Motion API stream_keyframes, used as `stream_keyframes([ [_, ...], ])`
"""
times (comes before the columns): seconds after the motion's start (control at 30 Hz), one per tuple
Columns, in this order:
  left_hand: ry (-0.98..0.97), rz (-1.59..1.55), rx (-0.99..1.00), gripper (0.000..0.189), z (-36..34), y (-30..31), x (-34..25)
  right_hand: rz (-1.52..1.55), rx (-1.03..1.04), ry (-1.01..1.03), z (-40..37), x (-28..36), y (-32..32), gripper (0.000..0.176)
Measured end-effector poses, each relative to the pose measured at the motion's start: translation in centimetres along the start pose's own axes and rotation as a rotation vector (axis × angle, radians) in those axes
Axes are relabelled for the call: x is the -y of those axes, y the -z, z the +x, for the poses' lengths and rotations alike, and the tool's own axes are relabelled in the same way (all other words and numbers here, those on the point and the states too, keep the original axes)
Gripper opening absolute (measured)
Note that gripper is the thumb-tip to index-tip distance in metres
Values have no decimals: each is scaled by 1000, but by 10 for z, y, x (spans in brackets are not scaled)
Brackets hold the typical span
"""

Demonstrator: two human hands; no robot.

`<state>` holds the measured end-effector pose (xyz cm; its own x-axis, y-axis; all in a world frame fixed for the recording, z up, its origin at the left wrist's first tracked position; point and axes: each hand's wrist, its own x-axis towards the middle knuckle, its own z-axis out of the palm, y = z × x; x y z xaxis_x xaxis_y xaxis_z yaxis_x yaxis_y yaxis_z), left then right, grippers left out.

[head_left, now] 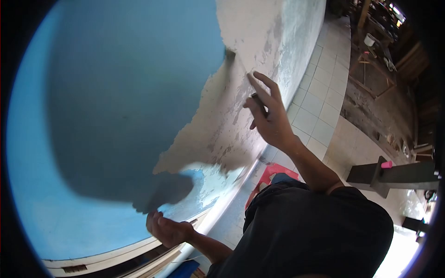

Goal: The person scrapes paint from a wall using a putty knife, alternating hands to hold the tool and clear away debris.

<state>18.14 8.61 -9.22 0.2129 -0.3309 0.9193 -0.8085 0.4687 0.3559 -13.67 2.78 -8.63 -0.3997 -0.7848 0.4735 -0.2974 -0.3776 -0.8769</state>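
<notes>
A blue-painted wall (106, 92) fills the left of the view, with a broad bare patch (259, 37) of pale plaster where the paint is gone. Its ragged edge runs from the top centre down towards the lower middle. Below that, flaked blue paint (211, 183) clings in scraps. A pale skirting (139, 252) runs along the foot of the wall, and a white-tiled floor (320, 106) stretches off to the right.

A red thing (273, 172) lies on the tiles close to the wall, partly hidden by the person's black shirt (310, 231). Further right a dark bench (398, 173) carries a small pink thing (386, 164). Timber frames (371, 69) stand on rough ground in the top right corner. Among them is a small white container (369, 40), too far off to tell what it holds. Nothing lies between the hands and the wall.

The right hand (271, 118) is raised against the bare patch. Its index and middle fingers are stretched out along the plaster, and the thumb and the other fingers pinch a thin dark scraper (259, 103) that lies against the wall. The left hand (169, 229) is low, well apart from the right, beside the flaked paint. Its fingers are loosely curled and touch the wall, and whether it holds anything cannot be told
</notes>
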Motion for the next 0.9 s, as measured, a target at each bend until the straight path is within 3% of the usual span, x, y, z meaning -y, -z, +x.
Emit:
stream_keyframes([
  [0.17, -170, 170, -159, 21, 21, 6, 34, -230, -43, 307, -31, -7, -33, 50],
  [0.33, -271, 117, -271, 24, 34, -4, 50, -226, -172, 302, -17, 6, -42, 46],
  [0.47, -285, 144, -361, 21, 33, -13, 58, -224, -129, 229, -20, 26, -40, 46],
  [0.9, -402, 167, -369, 25, 30, -11, 70, -319, -192, 281, -33, 19, -51, 48],
])
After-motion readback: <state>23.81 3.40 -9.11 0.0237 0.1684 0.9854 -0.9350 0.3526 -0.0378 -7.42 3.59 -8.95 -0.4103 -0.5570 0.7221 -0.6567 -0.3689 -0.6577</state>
